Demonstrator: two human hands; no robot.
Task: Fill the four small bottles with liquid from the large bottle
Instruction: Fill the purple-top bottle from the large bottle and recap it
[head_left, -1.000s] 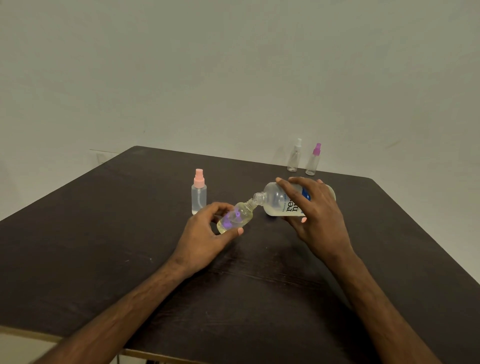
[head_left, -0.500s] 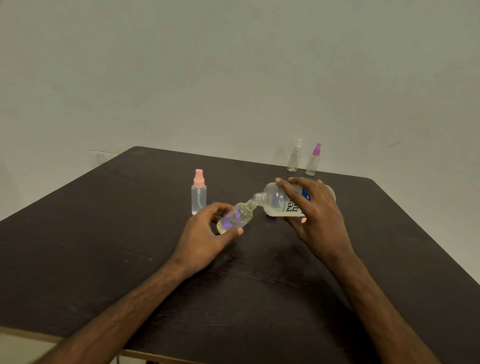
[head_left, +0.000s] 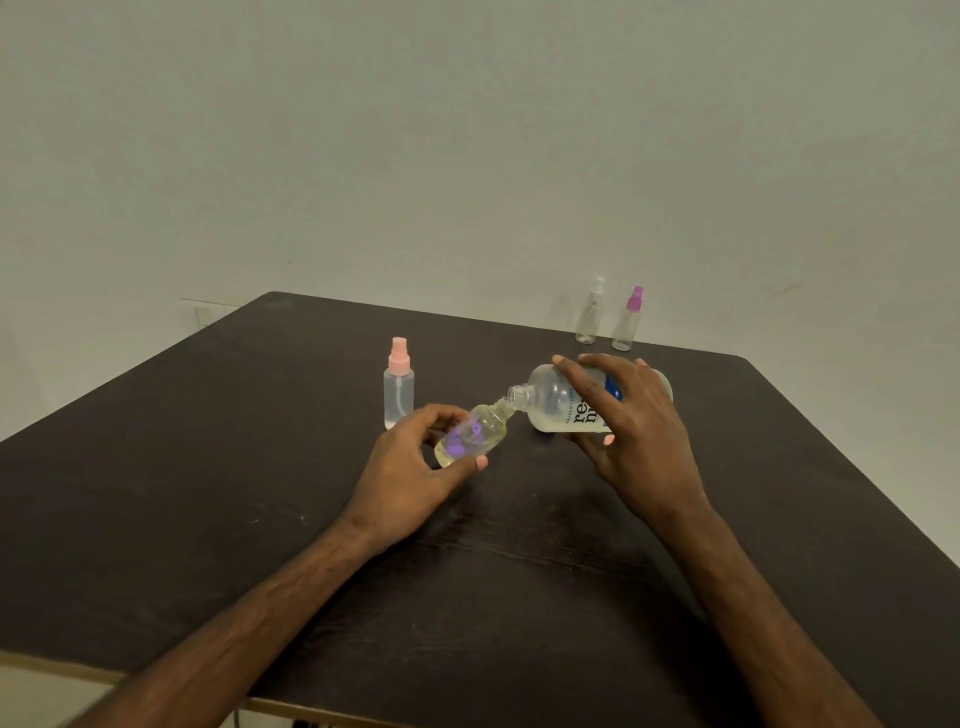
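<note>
My right hand (head_left: 631, 431) grips the large clear bottle (head_left: 556, 397), tipped on its side with its open neck pointing left and a little pale liquid inside. Its mouth meets the mouth of a small uncapped bottle (head_left: 475, 434), tilted and held by my left hand (head_left: 410, 467). That small bottle shows yellowish liquid and a purple shape through it. A small spray bottle with a pink cap (head_left: 399, 382) stands upright just left of my left hand, holding clear liquid. Two more small spray bottles, one white-capped (head_left: 590, 312) and one magenta-capped (head_left: 627, 319), stand at the table's far edge.
Everything rests on or above a dark brown table (head_left: 260, 493) whose front edge runs along the bottom of the view. A plain pale wall rises behind the table.
</note>
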